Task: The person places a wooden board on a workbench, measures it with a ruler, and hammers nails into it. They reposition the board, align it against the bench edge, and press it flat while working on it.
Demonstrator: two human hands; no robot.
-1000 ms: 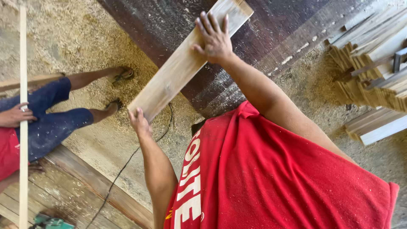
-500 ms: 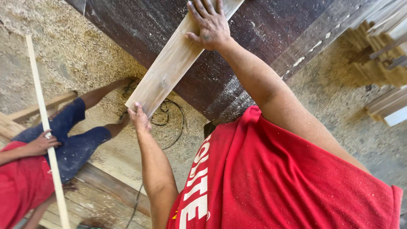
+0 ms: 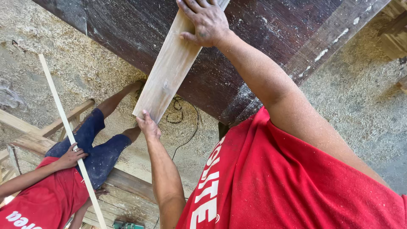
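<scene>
at the far left a seated co-worker's hand (image 3: 70, 156) grips a thin pale wooden strip (image 3: 63, 123) beside rough timber offcuts (image 3: 25, 131). the left hand (image 3: 148, 126) clamps the near end of a long pale wooden plank (image 3: 169, 68) lying aslant on the dark, dusty workbench top (image 3: 263, 46), while the right hand (image 3: 205, 21) presses flat on its far part, so the plank seems mid-positioning, not yet set square. no container shows; only sawdust covers the floor (image 3: 360, 97).

Plank (image 3: 171, 68) pushed farther up, co-worker's thin strip (image 3: 70, 135) tilted rightward
</scene>
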